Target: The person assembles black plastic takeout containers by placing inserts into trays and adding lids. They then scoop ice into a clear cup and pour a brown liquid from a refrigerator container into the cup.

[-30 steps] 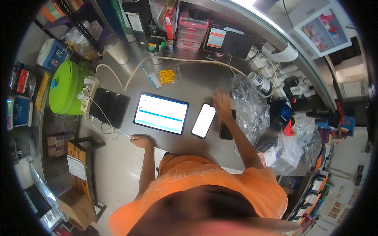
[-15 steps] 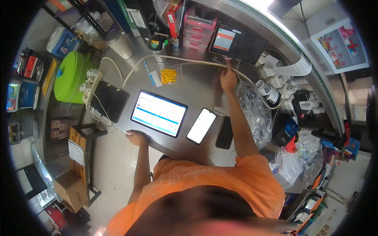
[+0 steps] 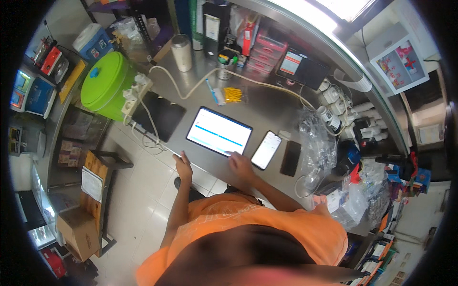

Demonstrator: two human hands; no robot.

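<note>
metal table [image 3: 274,110]: the right hand [image 3: 242,168] has come back to the lit tablet [image 3: 218,131], now its work, finger out, holding nothing; left hand [image 3: 183,168], can't tell if it holds anything

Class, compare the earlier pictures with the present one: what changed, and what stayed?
The right hand reached to the far side of the table, then came back and leftward to the near edge of the tablet; contact is unclear. Nothing was visibly picked up. The left hand stays by the front edge. Tablet, lit phone and yellow sticks keep their places; the camera's view shifted.
</note>
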